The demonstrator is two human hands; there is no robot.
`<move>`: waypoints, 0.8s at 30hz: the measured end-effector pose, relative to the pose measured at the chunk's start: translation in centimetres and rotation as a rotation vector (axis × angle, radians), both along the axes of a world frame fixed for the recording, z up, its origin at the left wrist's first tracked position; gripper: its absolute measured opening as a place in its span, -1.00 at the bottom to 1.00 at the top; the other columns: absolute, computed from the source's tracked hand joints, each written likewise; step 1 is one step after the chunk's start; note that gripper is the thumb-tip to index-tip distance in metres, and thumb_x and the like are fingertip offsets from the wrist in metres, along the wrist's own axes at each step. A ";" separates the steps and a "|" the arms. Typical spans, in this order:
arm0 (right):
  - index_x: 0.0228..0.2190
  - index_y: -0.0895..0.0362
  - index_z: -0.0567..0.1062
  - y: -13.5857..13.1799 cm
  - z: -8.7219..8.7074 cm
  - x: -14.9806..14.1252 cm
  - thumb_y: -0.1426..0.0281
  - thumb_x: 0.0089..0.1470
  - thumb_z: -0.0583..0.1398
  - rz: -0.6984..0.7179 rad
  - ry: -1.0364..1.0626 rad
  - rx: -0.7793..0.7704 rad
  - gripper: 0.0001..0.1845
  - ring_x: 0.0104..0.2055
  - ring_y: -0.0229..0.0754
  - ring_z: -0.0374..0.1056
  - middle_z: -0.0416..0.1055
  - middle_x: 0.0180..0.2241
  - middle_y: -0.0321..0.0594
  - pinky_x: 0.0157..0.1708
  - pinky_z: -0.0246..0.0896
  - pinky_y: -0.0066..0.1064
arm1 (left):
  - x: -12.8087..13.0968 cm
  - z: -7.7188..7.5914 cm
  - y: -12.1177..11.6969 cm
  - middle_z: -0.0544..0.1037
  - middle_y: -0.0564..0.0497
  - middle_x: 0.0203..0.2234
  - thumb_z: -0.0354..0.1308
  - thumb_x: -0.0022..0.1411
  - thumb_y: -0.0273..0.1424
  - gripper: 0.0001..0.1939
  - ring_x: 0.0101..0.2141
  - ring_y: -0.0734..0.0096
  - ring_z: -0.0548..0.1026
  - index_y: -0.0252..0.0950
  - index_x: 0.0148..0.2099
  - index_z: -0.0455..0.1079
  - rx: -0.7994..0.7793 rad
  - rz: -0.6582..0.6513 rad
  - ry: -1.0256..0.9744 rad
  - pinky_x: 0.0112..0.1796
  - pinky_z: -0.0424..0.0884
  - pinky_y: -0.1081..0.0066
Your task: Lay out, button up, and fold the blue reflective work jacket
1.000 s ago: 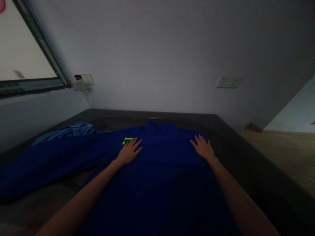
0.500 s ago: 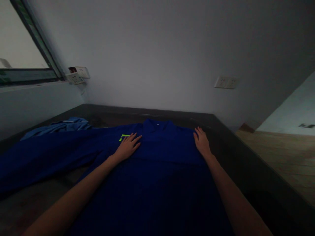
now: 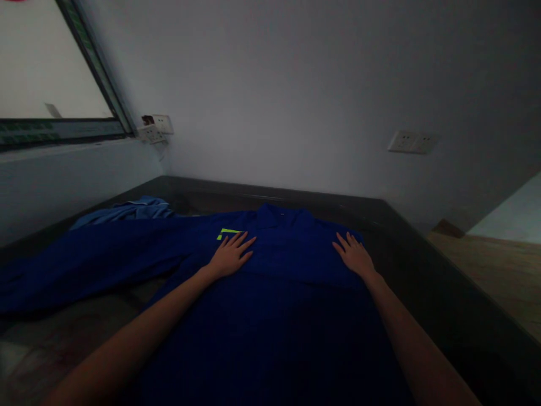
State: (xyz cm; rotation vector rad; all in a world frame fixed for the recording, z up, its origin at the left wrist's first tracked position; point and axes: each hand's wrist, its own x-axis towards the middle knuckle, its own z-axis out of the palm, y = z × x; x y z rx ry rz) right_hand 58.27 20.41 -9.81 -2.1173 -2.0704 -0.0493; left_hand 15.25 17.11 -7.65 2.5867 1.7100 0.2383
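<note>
A dark blue collared shirt (image 3: 287,254) lies spread on the dark counter (image 3: 406,265), its collar toward the wall and one long sleeve (image 3: 105,254) stretched out to the left. My left hand (image 3: 230,254) rests flat on the chest with fingers spread, partly over a yellow-green strip (image 3: 230,231). On the other side, my right hand (image 3: 354,252) lies palm down near the shoulder edge, fingers apart. The sleeve on the right side is not visible. The lower part of the shirt is in deep shadow.
A crumpled lighter blue cloth (image 3: 127,211) lies at the back left of the counter. Behind stands a grey wall with a socket plate (image 3: 414,142) and more sockets (image 3: 154,131) in the left corner, by a window (image 3: 54,67). Wooden floor (image 3: 499,270) shows at right.
The view has turned slightly left, so the scene sits further right. My right hand has moved slightly inward and down over the shirt, its fingers more spread. My left hand stays by the strip.
</note>
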 end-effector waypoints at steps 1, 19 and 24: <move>0.25 0.07 0.05 0.0 0.0 0.0 0.00 0.21 -0.15 0.004 -0.001 0.004 -0.31 0.32 0.08 -0.16 -0.11 0.30 0.01 0.22 -0.19 -0.05 | 0.0 0.1 -0.1 -0.05 0.06 0.32 -0.31 0.32 0.01 -0.43 0.28 0.10 -0.09 0.08 0.34 -0.16 -0.002 0.000 -0.004 0.18 -0.12 -0.08; 0.02 0.18 0.42 -2.0 6.8 -13.8 0.32 0.22 -0.03 0.415 0.109 0.258 -0.58 0.26 -0.01 0.02 0.21 0.17 -0.01 0.18 -0.04 -0.04 | -6.1 3.8 -1.0 0.53 -0.05 -0.11 -0.04 0.19 -0.30 -0.68 -0.06 0.24 0.46 -0.25 -0.09 0.44 0.092 0.131 -0.603 0.03 0.31 0.26; 0.06 0.19 0.37 -4.0 7.7 -26.2 0.37 0.18 0.05 0.668 0.208 0.099 -0.58 0.25 -0.06 0.05 0.22 0.17 -0.02 0.19 -0.04 -0.15 | -16.0 5.8 -2.8 0.59 -0.02 -0.26 -0.02 0.14 -0.25 -0.67 -0.21 0.22 0.53 -0.28 -0.17 0.47 0.078 0.362 -0.548 -0.12 0.38 0.34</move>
